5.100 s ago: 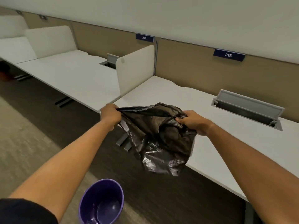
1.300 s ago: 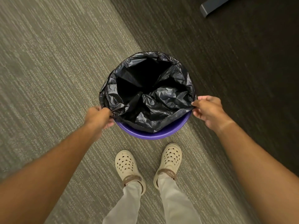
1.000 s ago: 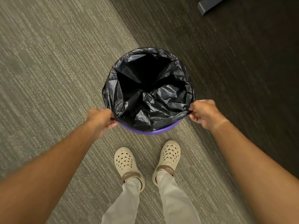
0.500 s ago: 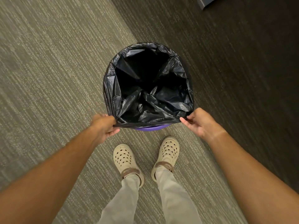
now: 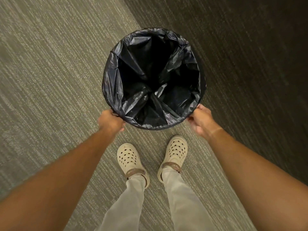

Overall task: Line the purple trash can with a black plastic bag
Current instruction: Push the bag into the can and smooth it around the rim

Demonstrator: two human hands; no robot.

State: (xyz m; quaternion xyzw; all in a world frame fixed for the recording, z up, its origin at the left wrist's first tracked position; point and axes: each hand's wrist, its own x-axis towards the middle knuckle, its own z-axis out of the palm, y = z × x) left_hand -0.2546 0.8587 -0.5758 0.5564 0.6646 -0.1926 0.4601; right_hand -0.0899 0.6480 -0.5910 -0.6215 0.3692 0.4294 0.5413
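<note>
Carpet [image 5: 50, 80] in pale stripes fills the left side. Left hand [image 5: 110, 121] is clamped on the near-left edge of the black plastic bag [image 5: 115, 84], which is folded over the rim of the trash can and hides it fully. Right hand [image 5: 200, 120] pinches the bag's near-right edge. Cream clogs [image 5: 128, 157] stand just behind the can.

Both arms reach down and forward, hands low.
Left hand [image 5: 110, 120] at 7 o'clock, fingers curled, pinching black bag edge; right hand [image 5: 200, 120] at 5 o'clock, likewise pinching.
</note>
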